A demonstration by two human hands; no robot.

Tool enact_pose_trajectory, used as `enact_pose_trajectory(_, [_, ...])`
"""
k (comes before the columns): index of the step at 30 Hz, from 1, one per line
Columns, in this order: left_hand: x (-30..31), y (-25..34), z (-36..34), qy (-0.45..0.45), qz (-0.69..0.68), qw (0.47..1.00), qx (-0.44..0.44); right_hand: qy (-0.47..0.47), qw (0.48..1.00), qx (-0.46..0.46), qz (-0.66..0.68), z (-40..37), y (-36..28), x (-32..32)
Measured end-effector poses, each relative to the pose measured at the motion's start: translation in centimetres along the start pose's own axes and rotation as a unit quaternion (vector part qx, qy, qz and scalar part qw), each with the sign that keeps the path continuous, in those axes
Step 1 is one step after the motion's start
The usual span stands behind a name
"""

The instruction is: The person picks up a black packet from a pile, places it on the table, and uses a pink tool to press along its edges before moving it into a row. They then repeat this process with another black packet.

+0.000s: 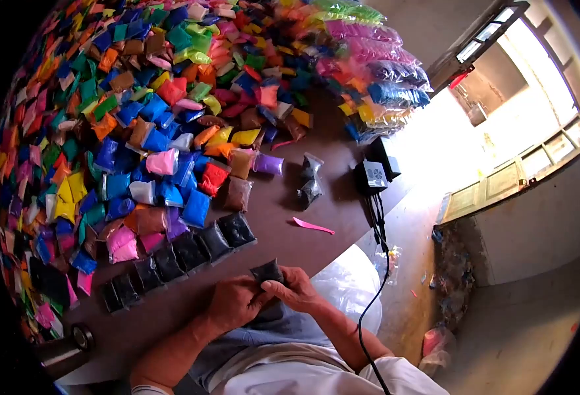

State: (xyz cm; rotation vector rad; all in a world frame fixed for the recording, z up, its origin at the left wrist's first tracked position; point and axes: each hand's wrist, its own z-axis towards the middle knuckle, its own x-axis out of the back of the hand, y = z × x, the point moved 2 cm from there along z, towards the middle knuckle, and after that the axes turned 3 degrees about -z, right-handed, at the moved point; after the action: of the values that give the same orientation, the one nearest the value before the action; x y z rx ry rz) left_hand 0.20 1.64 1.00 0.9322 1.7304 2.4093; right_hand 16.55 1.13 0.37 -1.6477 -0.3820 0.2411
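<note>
Between my two hands, just over the table's near edge, is a small black packet [268,271]. My left hand [236,301] has its fingers closed at the packet's lower left side. On the other side, my right hand [294,289] pinches the same packet, its thumb lying across the lower part. A row of several black packets [187,251] lies on the brown table [283,247] ahead and to the left of my hands. Farther forward lie a pink plastic spoon [313,226] and two dark clear-edged packets [311,180].
A large heap of coloured packets [161,162] covers the table's left and far parts. Stacked clear bags [395,95] stand at the back. A black box-shaped device [373,176] with cables sits at the right edge. A dark metal cylinder [72,345] is at lower left.
</note>
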Motion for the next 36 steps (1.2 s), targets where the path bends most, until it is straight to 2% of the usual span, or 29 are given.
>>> enact_pose_trajectory(4, [-0.1,-0.1,-0.1,-0.038,0.009,0.999,-0.006,-0.015,1.000,-0.007,0.006,-0.2,-0.3,0.2])
enact_pose_trajectory(7, [0.3,0.7,0.1,-0.006,-0.028,1.000,0.003,-0.026,0.998,-0.034,0.051,-0.2,-0.3,0.1])
enact_pose_trajectory(9, [0.7,0.7,0.1,-0.009,-0.025,1.000,0.004,0.013,0.996,0.010,0.088,-0.1,0.6,0.0])
enact_pose_trajectory(10, [0.8,0.6,0.1,-0.010,-0.020,1.000,0.001,0.012,0.996,0.008,0.090,-0.1,0.7,0.0])
enact_pose_trajectory(11, [0.3,0.4,0.2,0.029,-0.023,0.999,-0.011,0.040,0.996,0.008,0.075,0.0,0.7,0.1])
enact_pose_trajectory(12, [0.2,0.7,0.1,0.026,-0.025,0.999,-0.003,0.068,0.996,0.005,0.062,0.0,0.7,0.2])
enact_pose_trajectory(14, [0.7,1.0,0.5,0.033,0.020,0.999,-0.028,0.067,0.996,-0.006,0.061,0.4,0.6,0.5])
enact_pose_trajectory(18, [-0.1,0.0,-0.1,0.007,0.035,0.999,-0.024,0.067,0.996,-0.047,0.047,0.0,0.2,0.8])
enact_pose_trajectory(20, [0.1,0.2,0.3,0.017,0.024,0.998,-0.053,0.059,0.993,-0.047,0.091,0.1,0.3,0.9])
enact_pose_trajectory(23, [-0.2,-0.6,-0.3,0.012,-0.009,1.000,-0.011,0.087,0.986,-0.083,0.118,0.3,-0.2,0.8])
enact_pose_trajectory(26, [0.0,-0.5,-0.1,0.019,-0.024,0.999,0.014,0.091,0.984,-0.073,0.133,0.5,0.1,1.4])
enact_pose_trajectory(30, [0.3,-0.7,-0.2,0.005,-0.120,0.991,0.060,0.092,0.983,-0.071,0.139,0.5,0.8,1.5])
enact_pose_trajectory(32, [0.9,-0.8,0.0,-0.006,-0.209,0.969,0.133,0.096,0.978,-0.067,0.173,0.6,0.9,1.6])
enact_pose_trajectory(33, [0.6,-1.1,0.1,0.010,-0.252,0.961,0.116,0.097,0.978,-0.068,0.173,0.7,0.9,1.5])
enact_pose_trajectory(36, [0.7,-1.1,0.0,0.011,-0.252,0.962,0.104,0.092,0.979,-0.058,0.172,0.8,0.5,1.3])
